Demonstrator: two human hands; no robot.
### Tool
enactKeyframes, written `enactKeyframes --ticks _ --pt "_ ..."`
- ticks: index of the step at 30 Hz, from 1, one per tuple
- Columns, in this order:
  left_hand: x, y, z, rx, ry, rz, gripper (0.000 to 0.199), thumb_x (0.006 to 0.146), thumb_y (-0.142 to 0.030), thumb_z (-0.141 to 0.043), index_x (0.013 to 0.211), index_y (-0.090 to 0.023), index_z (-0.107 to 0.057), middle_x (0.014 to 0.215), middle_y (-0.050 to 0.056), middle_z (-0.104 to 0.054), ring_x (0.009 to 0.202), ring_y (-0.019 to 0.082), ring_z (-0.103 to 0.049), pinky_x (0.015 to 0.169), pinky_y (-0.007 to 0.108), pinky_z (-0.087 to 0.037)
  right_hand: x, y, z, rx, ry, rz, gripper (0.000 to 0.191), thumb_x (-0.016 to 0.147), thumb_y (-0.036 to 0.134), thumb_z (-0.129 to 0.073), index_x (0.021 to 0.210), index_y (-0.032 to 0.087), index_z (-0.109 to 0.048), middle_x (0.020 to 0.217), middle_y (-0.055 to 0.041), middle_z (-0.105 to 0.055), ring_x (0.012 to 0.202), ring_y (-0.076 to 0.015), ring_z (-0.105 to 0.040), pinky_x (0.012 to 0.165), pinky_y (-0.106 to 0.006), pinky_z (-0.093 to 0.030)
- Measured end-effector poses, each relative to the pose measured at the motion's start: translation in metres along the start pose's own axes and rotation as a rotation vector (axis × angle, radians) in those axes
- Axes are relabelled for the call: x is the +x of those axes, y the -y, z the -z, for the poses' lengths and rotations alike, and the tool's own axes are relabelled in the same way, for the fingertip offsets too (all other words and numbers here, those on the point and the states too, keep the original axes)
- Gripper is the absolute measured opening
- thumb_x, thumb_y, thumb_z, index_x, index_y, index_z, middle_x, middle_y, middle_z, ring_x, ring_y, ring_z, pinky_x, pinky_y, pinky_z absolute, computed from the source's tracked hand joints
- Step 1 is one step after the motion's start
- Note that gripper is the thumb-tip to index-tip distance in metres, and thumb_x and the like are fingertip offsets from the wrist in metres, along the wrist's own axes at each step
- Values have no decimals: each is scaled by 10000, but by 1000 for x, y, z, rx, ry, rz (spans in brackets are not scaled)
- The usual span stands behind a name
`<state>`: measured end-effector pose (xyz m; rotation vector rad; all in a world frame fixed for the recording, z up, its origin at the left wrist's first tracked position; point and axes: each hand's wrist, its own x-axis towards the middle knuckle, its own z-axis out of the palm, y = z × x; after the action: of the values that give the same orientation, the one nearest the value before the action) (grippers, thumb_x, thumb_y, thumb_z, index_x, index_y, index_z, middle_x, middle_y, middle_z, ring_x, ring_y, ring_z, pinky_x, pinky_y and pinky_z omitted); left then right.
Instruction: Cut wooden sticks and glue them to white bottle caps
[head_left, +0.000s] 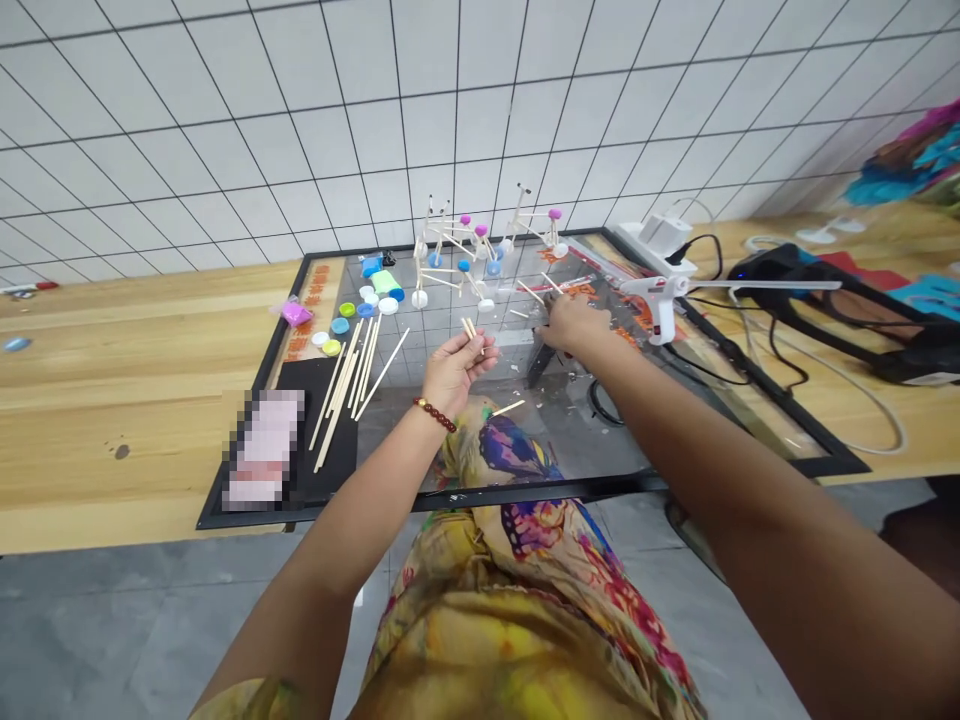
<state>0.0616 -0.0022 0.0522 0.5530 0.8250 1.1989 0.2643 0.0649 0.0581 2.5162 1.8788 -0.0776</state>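
My left hand (459,368) is closed on a few short wooden sticks (469,328), which stick up past the fingertips. Farther right, my right hand (576,326) reaches down to the glass board (405,440), its fingers curled and partly hidden. At those fingertips lies the end of a thin wooden stick (531,293), and a second stick (552,284) shows just above the knuckles. Behind both hands stand several small stick models (450,250) with white, blue and pink round parts. A loose stick piece (508,409) rests near the board's front.
Long wooden sticks (346,395) lie left on a black sheet, near coloured lids (340,326) and a pink packet (297,314). To the right are a white glue gun (660,305), a power strip (656,243), cables and a black frame-like object (847,310). A tiled wall (420,120) closes the back.
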Motion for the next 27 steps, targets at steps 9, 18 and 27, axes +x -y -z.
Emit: enactKeyframes --ticks 9,18,27 --pt "9 1 3 1 -61 -4 62 892 -76 -694 908 -135 -682 678 -31 -656 602 69 -654 646 193 -526 -7 -21 39 0 -60 90 562 923 524 -653 1325 133 -635 1397 -232 -625 1259 -386 -607 997 -479 -474" --pt "16 6 4 76 -34 -61 148 816 -94 -796 841 -134 -656 718 -12 -710 641 74 -697 676 188 -559 -25 -91 64 -112 -14 193 158 894 234 -616 917 205 -770 946 -104 -768 956 -287 -678 752 -338 -446" --pt "10 8 2 168 3 -50 76 846 -107 -765 867 -125 -695 735 25 -750 648 110 -724 650 205 -558 -68 -136 22 -88 236 146 279 886 445 -686 735 211 -665 725 -77 -678 830 -277 -660 723 -338 -414"
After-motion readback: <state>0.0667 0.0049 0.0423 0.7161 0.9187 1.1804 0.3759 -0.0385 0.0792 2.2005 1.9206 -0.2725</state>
